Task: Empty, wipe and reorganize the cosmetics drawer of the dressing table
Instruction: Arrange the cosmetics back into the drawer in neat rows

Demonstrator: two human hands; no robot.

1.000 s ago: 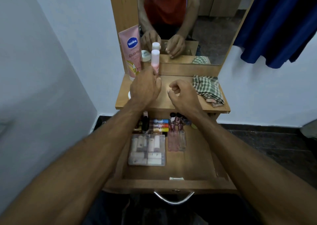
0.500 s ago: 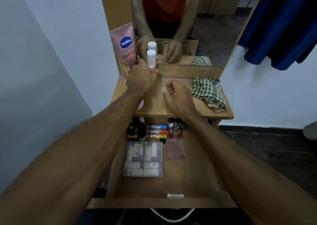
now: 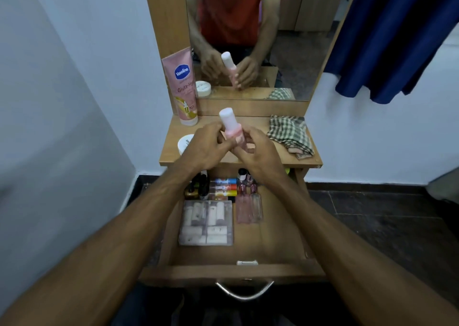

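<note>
A pink bottle with a white cap (image 3: pixel 229 124) is held tilted above the dressing table's top (image 3: pixel 253 124). My left hand (image 3: pixel 207 146) and my right hand (image 3: pixel 258 151) both grip its lower part from either side. Below them the wooden drawer (image 3: pixel 273 246) stands pulled out. It holds a clear box of small white tubes (image 3: pixel 206 222), coloured sticks (image 3: pixel 223 187), dark little bottles (image 3: pixel 198 186) at the back left and clear pink bottles (image 3: pixel 248 207).
A pink Vaseline tube (image 3: pixel 182 89) leans against the mirror frame at the top's left. A white jar (image 3: pixel 185 143) sits beside my left hand. A checked cloth (image 3: pixel 289 133) lies on the right. A blue garment (image 3: pixel 397 40) hangs at the right.
My left hand has lifted the pink bottle from the back of the top and brought it forward. My right hand has come up and taken hold of it too.
</note>
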